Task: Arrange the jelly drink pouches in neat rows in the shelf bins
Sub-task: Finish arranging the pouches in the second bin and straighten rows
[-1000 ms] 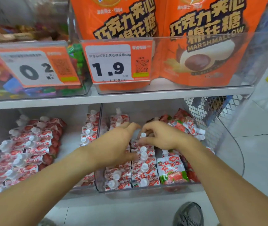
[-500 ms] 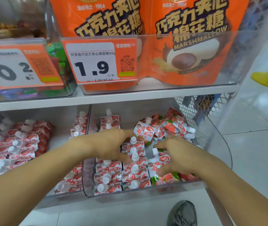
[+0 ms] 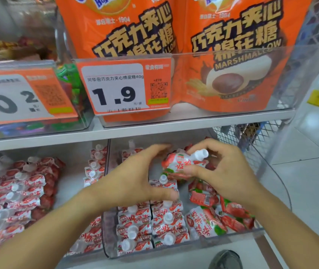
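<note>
Shelving (image 3: 154, 131) in a shop fills the view, seen from a camera on a person's head looking down. On the upper shelf, two large orange marshmallow bags (image 3: 232, 55) stand in a clear bin, with an orange price tag (image 3: 123, 86) reading 1.9 at its front; a second price tag (image 3: 19, 96) marks a bin of mixed sweets to the left. On the lower shelf sits a clear shelf bin (image 3: 174, 247) holding red and white jelly drink pouches. Along its left side, rows of pouches (image 3: 151, 226) lie neatly with white caps up; on its right side, loose pouches (image 3: 222, 212) lie jumbled. A neighbouring bin (image 3: 19, 195) to the left holds more of the same pouches. Both bare forearms reach into the right bin. The left hand (image 3: 135, 179) hovers above the neat rows with fingers curved and spread apart, the thumb touching a pouch near a cap, gripping nothing. The right hand (image 3: 226, 171) pinches one pouch (image 3: 182, 162) between thumb and fingers, holding it above the back of the bin with its white cap (image 3: 201, 153) pointing up and right. A grey shoe (image 3: 226, 259) shows at the bottom edge.
</note>
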`<state>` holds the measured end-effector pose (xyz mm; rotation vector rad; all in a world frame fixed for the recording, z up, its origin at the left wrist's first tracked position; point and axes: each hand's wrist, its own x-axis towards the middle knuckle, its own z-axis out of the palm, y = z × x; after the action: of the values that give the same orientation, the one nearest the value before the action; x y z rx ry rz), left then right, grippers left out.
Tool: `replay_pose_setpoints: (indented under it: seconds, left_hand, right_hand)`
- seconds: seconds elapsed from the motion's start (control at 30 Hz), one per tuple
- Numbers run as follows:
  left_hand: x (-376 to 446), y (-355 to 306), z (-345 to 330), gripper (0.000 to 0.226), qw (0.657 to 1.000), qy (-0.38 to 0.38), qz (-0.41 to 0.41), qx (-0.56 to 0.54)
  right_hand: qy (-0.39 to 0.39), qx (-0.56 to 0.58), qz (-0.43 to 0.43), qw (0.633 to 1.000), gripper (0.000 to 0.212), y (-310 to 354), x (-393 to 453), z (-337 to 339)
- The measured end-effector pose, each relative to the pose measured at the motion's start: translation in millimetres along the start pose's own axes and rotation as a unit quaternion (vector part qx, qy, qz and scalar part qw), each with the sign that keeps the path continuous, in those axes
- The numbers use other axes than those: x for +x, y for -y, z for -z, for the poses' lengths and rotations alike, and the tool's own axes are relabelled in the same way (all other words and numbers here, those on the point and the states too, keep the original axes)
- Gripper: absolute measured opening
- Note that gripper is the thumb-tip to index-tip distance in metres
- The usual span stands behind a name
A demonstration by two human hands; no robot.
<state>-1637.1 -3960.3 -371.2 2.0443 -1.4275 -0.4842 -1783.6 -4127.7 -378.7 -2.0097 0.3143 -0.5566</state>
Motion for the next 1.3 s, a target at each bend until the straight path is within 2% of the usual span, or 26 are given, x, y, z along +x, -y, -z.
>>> replay_pose_setpoints:
  seconds: [0.07, 0.13, 0.17, 0.2, 0.23, 0.3, 0.37, 0.4, 0.53, 0.67, 0.77, 0.87, 0.97, 1.1, 1.23, 1.3]
  left_hand:
    - [-6, -3, -2, 0.068, 0.997, -0.068, -0.012, -0.015]
    - [-16, 0, 2, 0.044, 0.992, -0.122, -0.005, 0.031]
    - [-23, 3, 4, 0.04, 0.989, -0.143, 0.007, 0.047]
    - [-29, 6, 6, 0.038, 0.985, -0.163, 0.024, 0.048]
    - [-34, 9, 7, 0.037, 0.982, -0.181, 0.04, 0.038]
    - [-40, 11, 9, 0.038, 0.977, -0.205, 0.055, 0.034]
    - [-41, 11, 9, 0.04, 0.975, -0.212, 0.05, 0.051]
    - [-42, 12, 9, 0.04, 0.975, -0.213, 0.046, 0.054]
    - [-45, 18, 8, 0.04, 0.974, -0.219, 0.026, 0.046]
    - [-45, 18, 8, 0.043, 0.97, -0.236, 0.023, 0.048]
    - [-45, 20, 8, 0.037, 0.972, -0.231, 0.018, 0.047]
    - [-43, 23, 8, 0.037, 0.972, -0.231, 0.019, 0.041]
    - [-40, 24, 7, 0.038, 0.968, -0.245, 0.025, 0.046]
    - [-36, 26, 8, 0.038, 0.969, -0.233, 0.03, 0.078]
    - [-32, 29, 10, 0.037, 0.971, -0.207, 0.04, 0.108]
    - [-29, 29, 8, 0.038, 0.974, -0.196, 0.036, 0.111]
  right_hand:
    - [0.041, 0.109, 0.009, 0.993, 0.033, 4, 3, -8]
    - [0.086, 0.132, -0.006, 0.988, 0.034, -1, 10, -9]
    - [0.077, 0.079, -0.017, 0.994, 0.032, -7, 17, -8]
    - [0.053, -0.022, -0.029, 0.998, 0.031, -16, 24, -6]
    - [0.035, -0.146, -0.038, 0.988, 0.031, -24, 32, -6]
    - [0.063, -0.322, -0.042, 0.944, 0.048, -35, 47, -14]
    - [0.127, -0.388, -0.048, 0.912, 0.064, -45, 56, -30]
    - [0.143, -0.395, -0.051, 0.906, 0.064, -48, 60, -36]
    - [0.123, -0.318, -0.025, 0.94, 0.039, -49, 67, -46]
    - [0.141, -0.281, 0.015, 0.949, 0.028, -52, 69, -60]
    - [0.185, -0.258, -0.007, 0.948, 0.034, -57, 69, -65]
    - [0.271, -0.146, -0.085, 0.948, 0.039, -63, 74, -60]
    - [0.329, -0.099, -0.141, 0.928, 0.031, -60, 76, -53]
    - [0.284, -0.134, -0.135, 0.94, 0.044, -55, 70, -52]
    - [0.24, -0.028, -0.099, 0.965, 0.066, -44, 54, -51]
    - [0.231, -0.01, -0.069, 0.97, 0.07, -34, 48, -52]
